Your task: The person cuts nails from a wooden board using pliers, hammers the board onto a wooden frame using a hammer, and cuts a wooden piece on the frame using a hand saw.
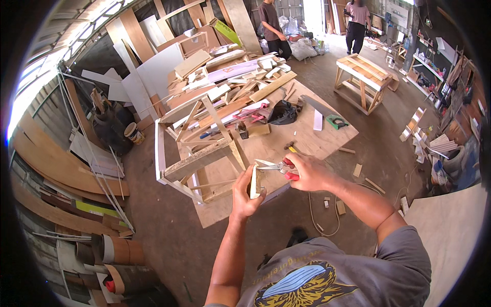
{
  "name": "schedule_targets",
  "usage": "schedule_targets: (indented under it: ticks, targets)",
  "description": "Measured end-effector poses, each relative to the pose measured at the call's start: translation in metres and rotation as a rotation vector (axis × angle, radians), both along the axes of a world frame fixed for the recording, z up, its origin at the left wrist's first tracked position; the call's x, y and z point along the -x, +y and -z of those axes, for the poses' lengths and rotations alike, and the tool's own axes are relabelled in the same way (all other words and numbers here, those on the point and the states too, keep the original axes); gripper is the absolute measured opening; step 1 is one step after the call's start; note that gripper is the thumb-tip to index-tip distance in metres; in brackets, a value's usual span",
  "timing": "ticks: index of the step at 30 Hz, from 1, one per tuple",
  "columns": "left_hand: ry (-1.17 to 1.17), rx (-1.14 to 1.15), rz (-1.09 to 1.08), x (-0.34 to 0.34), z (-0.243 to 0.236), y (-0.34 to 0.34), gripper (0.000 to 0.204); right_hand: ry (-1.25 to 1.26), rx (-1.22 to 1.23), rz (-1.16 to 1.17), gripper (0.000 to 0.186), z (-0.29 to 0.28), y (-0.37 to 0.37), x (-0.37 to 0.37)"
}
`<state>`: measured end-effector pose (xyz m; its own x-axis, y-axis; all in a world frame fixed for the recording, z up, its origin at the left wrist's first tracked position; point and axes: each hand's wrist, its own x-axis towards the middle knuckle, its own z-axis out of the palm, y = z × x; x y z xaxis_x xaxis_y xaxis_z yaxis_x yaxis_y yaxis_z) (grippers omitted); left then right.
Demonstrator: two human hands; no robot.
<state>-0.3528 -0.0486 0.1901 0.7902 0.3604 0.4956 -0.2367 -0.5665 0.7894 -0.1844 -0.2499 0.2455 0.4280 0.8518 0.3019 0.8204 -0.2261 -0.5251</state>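
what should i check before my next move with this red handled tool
1. Wood piece gripped: ok, the left hand holds the wood piece upright.
2. Red-handled tool gripped: ok, the right hand has the red-handled tool by its handles.
3. Left fingers clear of the tool's tips: not ok, they look close.
4. Tips touching the wood piece: cannot tell from this angle.
5. Floor free of scraps: not ok, offcuts lie to the right.

Brown floor (153, 220), corrugated walls (40, 108), bright doorway (313, 18).
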Motion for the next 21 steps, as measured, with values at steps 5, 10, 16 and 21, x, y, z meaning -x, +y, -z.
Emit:
schedule_targets:
  ticks: [5,10,16,21]
  targets:
    - [0.023,0.005,0.026,-0.005,0.001,-0.006,0.068,-0.005,-0.012,0.019,0.044,-0.001,-0.004,0.008]
    - [0.020,0.049,0.080,-0.009,0.007,-0.007,0.055,-0.043,0.144,0.079,0.039,-0.002,-0.006,0.011]
    - [0.035,0.021,0.088,-0.011,0.019,-0.007,0.064,-0.116,0.121,0.104,0.035,0.005,-0.011,0.006]
    - [0.049,0.098,0.127,-0.019,0.019,-0.014,0.079,-0.024,0.069,0.129,0.036,0.021,-0.020,-0.010]
